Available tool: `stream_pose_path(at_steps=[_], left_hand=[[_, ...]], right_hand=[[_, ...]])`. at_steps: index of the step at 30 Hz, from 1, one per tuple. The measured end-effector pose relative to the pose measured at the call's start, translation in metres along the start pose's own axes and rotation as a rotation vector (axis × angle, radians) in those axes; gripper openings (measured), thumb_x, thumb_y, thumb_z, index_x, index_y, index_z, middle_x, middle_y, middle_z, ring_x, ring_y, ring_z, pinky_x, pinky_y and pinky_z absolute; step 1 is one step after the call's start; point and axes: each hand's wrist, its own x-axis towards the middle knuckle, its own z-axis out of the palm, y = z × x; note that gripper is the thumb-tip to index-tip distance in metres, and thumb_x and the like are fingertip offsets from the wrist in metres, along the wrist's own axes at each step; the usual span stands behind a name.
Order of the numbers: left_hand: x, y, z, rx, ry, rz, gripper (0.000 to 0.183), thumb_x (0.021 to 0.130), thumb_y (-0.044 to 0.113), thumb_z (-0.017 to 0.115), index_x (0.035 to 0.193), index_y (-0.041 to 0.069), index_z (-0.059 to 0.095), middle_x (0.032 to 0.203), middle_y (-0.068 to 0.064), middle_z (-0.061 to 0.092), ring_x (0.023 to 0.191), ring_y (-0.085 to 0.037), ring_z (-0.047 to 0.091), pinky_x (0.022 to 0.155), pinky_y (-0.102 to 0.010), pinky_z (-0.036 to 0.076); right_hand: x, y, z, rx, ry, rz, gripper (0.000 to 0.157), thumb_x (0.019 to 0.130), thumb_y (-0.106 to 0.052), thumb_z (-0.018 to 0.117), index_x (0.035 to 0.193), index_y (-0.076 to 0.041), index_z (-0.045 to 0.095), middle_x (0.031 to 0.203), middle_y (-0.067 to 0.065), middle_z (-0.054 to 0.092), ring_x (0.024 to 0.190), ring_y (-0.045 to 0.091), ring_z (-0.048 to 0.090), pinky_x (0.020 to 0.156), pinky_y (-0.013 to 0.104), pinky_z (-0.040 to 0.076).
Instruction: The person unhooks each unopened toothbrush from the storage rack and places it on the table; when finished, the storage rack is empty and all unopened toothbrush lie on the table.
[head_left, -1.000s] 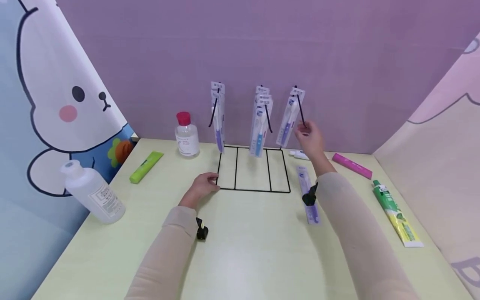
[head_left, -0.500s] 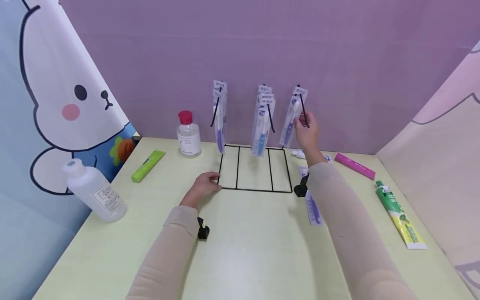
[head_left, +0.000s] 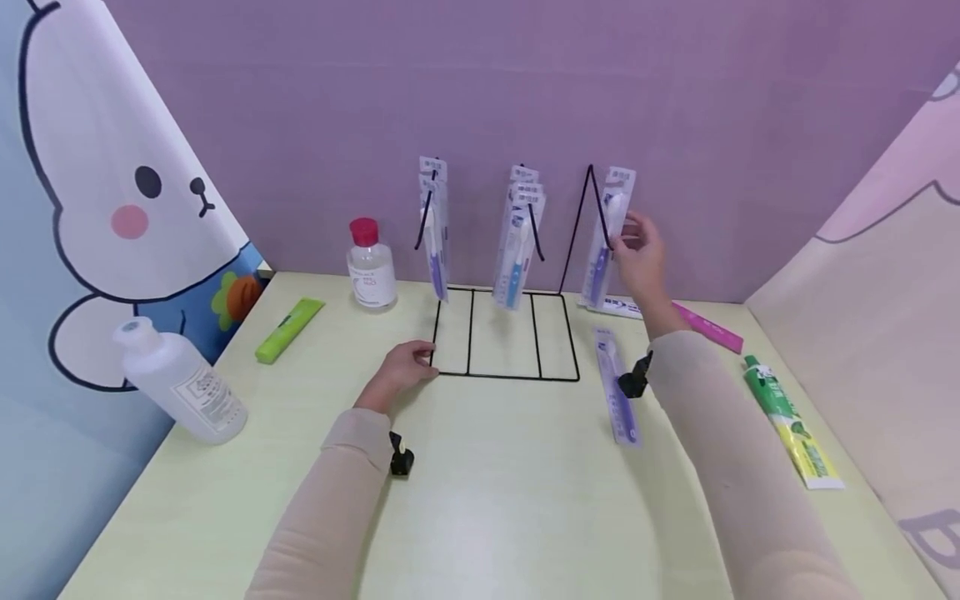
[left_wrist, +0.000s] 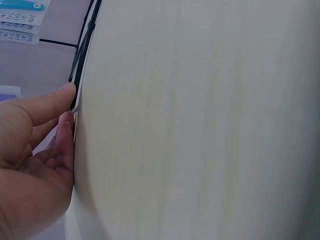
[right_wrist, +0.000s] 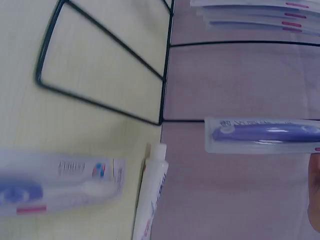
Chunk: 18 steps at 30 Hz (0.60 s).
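My right hand pinches the right edge of a packaged toothbrush with a purple handle. The pack hangs upright just right of the rack's right hook, which overlaps it in the head view; in the right wrist view only a fingertip shows below the pack. At the front left corner of the black wire rack, my left hand grips the base wire between thumb and fingers, also seen in the left wrist view. Packaged toothbrushes hang on the left hook and the middle hook.
Another packaged toothbrush lies on the table beneath my right forearm. A white tube, a magenta tube and a green-yellow toothpaste tube lie rightward. Leftward are a lime tube, a red-capped bottle and a white bottle.
The right hand has moved the purple toothbrush pack from the right hook out to the right, baring the hook's wire. The left hand stays on the rack's corner.
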Motion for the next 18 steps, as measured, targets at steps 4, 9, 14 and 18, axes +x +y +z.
stream_pose_path(at_steps=[4,9,14,18], left_hand=[[0.000,0.001,0.000,0.000,-0.001,-0.007,0.048,0.079,0.006,0.068,0.124,0.006,0.053,0.106,-0.010,0.056,0.094,-0.023,0.052,0.083,-0.035,0.041],[-0.001,0.003,-0.001,0.006,-0.009,-0.021,0.047,0.080,0.008,0.068,0.125,0.008,0.052,0.108,-0.010,0.055,0.095,-0.023,0.051,0.084,-0.035,0.040],[-0.001,0.003,-0.001,0.001,-0.013,-0.031,0.047,0.080,0.007,0.068,0.125,0.008,0.052,0.114,-0.010,0.053,0.097,-0.023,0.050,0.086,-0.035,0.040],[-0.003,0.003,-0.001,-0.011,-0.016,-0.036,0.047,0.080,0.007,0.068,0.124,0.007,0.052,0.114,-0.010,0.053,0.097,-0.024,0.050,0.086,-0.036,0.040]], right_hand=[[-0.009,0.002,-0.025,-0.046,-0.141,0.057,0.046,0.084,0.005,0.056,0.127,-0.007,0.047,0.104,0.016,0.055,0.084,0.019,0.054,0.069,0.028,0.050],[-0.022,0.015,-0.058,-0.126,-0.333,0.158,0.052,0.086,0.005,0.053,0.134,-0.002,0.036,0.111,0.023,0.050,0.087,0.020,0.054,0.068,0.030,0.051],[-0.037,0.036,-0.087,-0.165,-0.469,0.293,0.056,0.086,0.006,0.051,0.137,0.004,0.028,0.114,0.028,0.046,0.084,0.019,0.056,0.070,0.035,0.051],[-0.049,0.056,-0.107,-0.179,-0.591,0.445,0.058,0.088,0.004,0.051,0.139,0.003,0.023,0.119,0.029,0.041,0.089,0.022,0.055,0.078,0.041,0.048]])
